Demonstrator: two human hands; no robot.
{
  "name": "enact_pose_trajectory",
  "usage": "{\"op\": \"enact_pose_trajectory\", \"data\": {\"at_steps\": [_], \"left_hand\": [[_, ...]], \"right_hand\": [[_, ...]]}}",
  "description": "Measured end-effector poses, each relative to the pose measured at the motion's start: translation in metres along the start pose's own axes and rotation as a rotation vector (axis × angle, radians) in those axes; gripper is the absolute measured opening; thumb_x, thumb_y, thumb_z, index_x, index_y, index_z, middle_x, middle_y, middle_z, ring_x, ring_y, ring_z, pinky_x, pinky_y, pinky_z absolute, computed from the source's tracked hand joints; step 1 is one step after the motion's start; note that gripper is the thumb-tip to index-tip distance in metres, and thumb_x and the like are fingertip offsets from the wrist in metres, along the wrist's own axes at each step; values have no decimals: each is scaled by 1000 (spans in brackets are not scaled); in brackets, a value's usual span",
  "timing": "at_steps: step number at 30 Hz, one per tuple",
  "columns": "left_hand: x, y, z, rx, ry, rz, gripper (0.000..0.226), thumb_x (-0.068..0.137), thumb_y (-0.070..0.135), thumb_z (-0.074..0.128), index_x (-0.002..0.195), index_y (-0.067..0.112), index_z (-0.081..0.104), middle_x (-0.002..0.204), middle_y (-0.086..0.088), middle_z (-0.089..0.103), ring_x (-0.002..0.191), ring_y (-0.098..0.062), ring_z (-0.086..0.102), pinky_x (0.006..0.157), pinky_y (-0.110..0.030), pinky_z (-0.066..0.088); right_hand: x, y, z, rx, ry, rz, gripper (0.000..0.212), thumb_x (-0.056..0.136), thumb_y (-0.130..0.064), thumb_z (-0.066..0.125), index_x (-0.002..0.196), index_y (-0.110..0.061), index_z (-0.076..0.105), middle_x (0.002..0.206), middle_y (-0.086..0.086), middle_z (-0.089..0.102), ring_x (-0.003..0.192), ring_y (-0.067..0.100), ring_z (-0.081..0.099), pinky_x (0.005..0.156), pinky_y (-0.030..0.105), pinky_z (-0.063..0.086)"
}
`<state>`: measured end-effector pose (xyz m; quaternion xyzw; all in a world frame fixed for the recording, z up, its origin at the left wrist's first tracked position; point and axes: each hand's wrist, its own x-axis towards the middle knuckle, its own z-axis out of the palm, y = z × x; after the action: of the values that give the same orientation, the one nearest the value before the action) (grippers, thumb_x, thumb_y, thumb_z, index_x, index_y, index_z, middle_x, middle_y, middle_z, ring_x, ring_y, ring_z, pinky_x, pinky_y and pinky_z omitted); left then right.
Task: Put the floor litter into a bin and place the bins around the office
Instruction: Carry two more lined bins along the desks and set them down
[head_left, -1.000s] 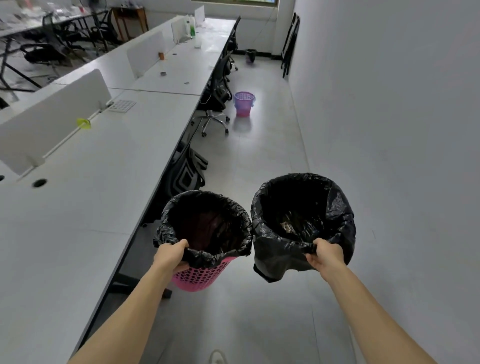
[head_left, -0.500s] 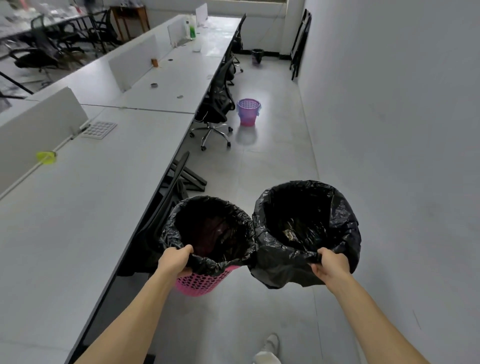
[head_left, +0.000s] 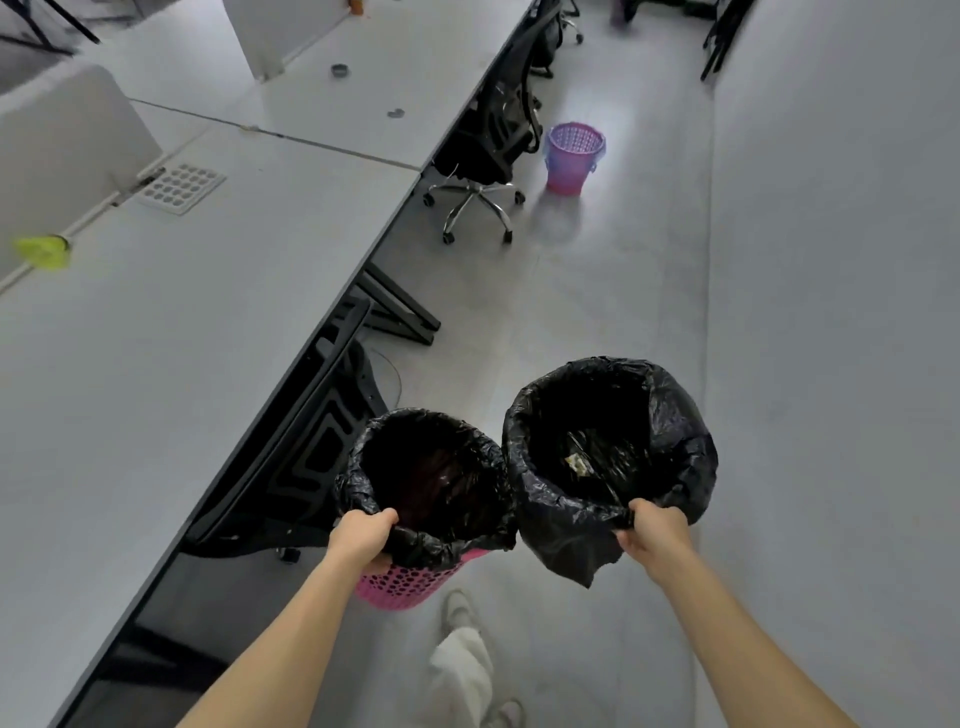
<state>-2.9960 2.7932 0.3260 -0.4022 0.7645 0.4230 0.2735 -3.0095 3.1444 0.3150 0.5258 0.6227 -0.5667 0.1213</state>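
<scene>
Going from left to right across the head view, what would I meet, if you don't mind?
Yellow tag, grid plate, left hand gripping the pink bin, purple bin, right hand gripping the bagged bin.

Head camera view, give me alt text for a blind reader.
A person in an office aisle holds two black-lined bins by their rims: the left hand grips a pink bin, the right hand a bag-covered bin with a scrap of litter inside. Ahead, a purple bin stands on the floor beside an office chair at a white desk.

Pink black-lined bin (head_left: 410, 587), black-bagged bin (head_left: 675, 467) touching it, litter scrap (head_left: 577, 462) inside, purple bin (head_left: 571, 161) upright beyond.
</scene>
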Motion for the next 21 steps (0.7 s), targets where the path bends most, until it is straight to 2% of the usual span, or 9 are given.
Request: {"op": "enact_pose_trajectory", "data": {"at_steps": [3, 6, 8, 10, 12, 14, 17, 19, 21], "left_hand": [[39, 8, 15, 70, -4, -65, 29, 96, 32, 55, 82, 6, 52, 72, -7, 50, 60, -19, 46, 60, -31, 36], [66, 3, 28, 117, -16, -146, 29, 96, 33, 53, 85, 6, 55, 81, -8, 57, 70, -22, 52, 71, -31, 42], [84, -13, 38, 119, -18, -227, 30, 93, 34, 55, 95, 4, 60, 93, -11, 63, 83, -28, 59, 77, -34, 50], [103, -34, 48, 92, -21, -322, 31, 91, 34, 56, 94, 4, 63, 90, -13, 66, 84, -33, 67, 81, -42, 58], [124, -58, 62, 60, -1, -404, 29, 92, 31, 56, 85, 4, 62, 80, -13, 66, 84, -37, 70, 81, -46, 60], [133, -70, 68, 4, 40, -462, 27, 93, 27, 56, 82, 3, 61, 76, -14, 65, 78, -37, 70, 72, -44, 60], [164, -110, 88, -72, 138, -539, 25, 93, 21, 56, 95, -3, 62, 76, -13, 62, 68, -33, 64, 56, -38, 55], [188, -148, 107, -140, 178, -592, 26, 91, 21, 57, 99, -4, 61, 88, -18, 66, 73, -37, 65, 59, -41, 60], [211, -187, 125, -136, 208, -653, 34, 88, 27, 58, 105, -1, 62, 101, -21, 69, 81, -38, 68, 72, -44, 61]], "right_hand": [[44, 3, 29, -34, 1, 56, 17, 97, -11, 52, 110, -1, 55, 101, 17, 62, 83, 29, 64, 50, 28, 51], [84, 17, 57, -90, 2, 132, 20, 96, -10, 52, 114, -1, 54, 107, 18, 62, 91, 34, 67, 44, 24, 50], [111, 33, 75, -164, -3, 187, 19, 95, -9, 51, 111, 0, 54, 103, 17, 59, 85, 32, 65, 45, 24, 50], [135, 49, 92, -224, -13, 221, 12, 95, -8, 51, 105, -2, 51, 97, 15, 54, 75, 28, 59, 46, 26, 49], [167, 70, 112, -312, -21, 237, 9, 94, -7, 52, 101, -5, 47, 98, 13, 49, 72, 26, 56, 47, 26, 49], [194, 88, 129, -370, -36, 251, 11, 94, -7, 53, 102, -7, 46, 102, 13, 47, 73, 25, 55, 48, 27, 49], [237, 128, 159, -467, -80, 254, 21, 93, -9, 55, 113, -7, 49, 106, 13, 48, 81, 26, 56, 49, 28, 52], [269, 165, 178, -517, -122, 256, 32, 93, -12, 54, 125, -8, 48, 112, 13, 49, 83, 26, 58, 50, 28, 54], [295, 193, 196, -553, -162, 262, 36, 94, -11, 52, 129, -6, 45, 119, 14, 52, 85, 27, 59, 49, 28, 54]]}}
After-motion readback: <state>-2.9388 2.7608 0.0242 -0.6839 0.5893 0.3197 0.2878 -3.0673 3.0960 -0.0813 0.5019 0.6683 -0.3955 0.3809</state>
